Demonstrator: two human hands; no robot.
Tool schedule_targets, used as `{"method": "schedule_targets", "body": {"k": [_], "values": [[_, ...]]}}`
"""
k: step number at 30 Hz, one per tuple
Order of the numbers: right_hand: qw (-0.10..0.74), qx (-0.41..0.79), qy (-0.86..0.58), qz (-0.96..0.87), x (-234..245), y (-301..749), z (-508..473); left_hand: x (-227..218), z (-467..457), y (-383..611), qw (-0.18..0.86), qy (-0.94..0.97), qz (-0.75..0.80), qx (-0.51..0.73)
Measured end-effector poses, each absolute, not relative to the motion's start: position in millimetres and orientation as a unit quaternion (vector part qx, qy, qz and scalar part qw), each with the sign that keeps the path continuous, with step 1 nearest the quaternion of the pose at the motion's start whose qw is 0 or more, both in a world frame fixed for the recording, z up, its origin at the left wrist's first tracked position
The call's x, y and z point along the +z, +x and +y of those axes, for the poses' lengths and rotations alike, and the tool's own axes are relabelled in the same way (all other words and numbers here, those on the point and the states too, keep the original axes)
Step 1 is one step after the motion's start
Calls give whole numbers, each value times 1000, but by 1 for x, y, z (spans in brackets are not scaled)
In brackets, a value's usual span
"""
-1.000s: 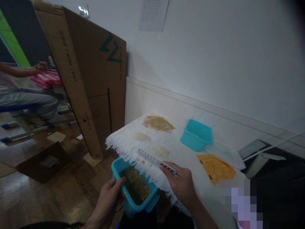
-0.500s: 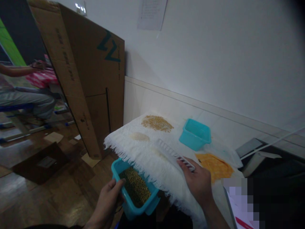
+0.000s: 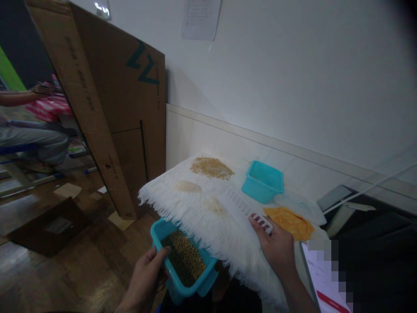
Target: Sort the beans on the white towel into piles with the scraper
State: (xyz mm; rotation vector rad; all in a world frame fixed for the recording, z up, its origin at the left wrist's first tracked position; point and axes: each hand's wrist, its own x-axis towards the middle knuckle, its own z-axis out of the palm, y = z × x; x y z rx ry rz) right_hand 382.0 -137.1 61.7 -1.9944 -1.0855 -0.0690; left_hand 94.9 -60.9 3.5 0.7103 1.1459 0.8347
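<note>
My left hand [image 3: 148,271] grips the near left rim of a teal plastic tub [image 3: 174,284], held at the front edge of the cloth-covered table. Inside it lie yellowish beans [image 3: 190,256], with a dark greenish area beside them. My right hand [image 3: 276,248] is closed on the near end of a white slotted plastic strip [image 3: 243,202], which points away over the white fringed cloth [image 3: 224,230]. On that cloth are a heap of yellow beans [image 3: 211,168], a pale grainy patch [image 3: 188,187] and a fainter patch [image 3: 215,206] near the strip.
A second teal tub [image 3: 263,182] stands near the wall, with an orange cloth [image 3: 289,222] in front of it. A large cardboard box [image 3: 120,95] rises at the left. A white sheet or booklet [image 3: 322,274] lies at the right. A person's arm [image 3: 16,98] shows far left.
My right hand has shifted slightly right and toward me, and the slotted strip has turned flatter to view. My left hand keeps its grip on the tub. The view has drifted a little.
</note>
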Motion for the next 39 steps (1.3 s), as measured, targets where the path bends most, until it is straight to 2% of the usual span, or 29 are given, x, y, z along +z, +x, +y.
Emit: {"method": "schedule_targets", "body": {"k": [11,39], "values": [[429,25,-783,-450,64,370,-144,-10,-59,92,698,340,506,377],[439,76,-747,-494,77,354,-146,2,-62,97,693,331,511,386]]}}
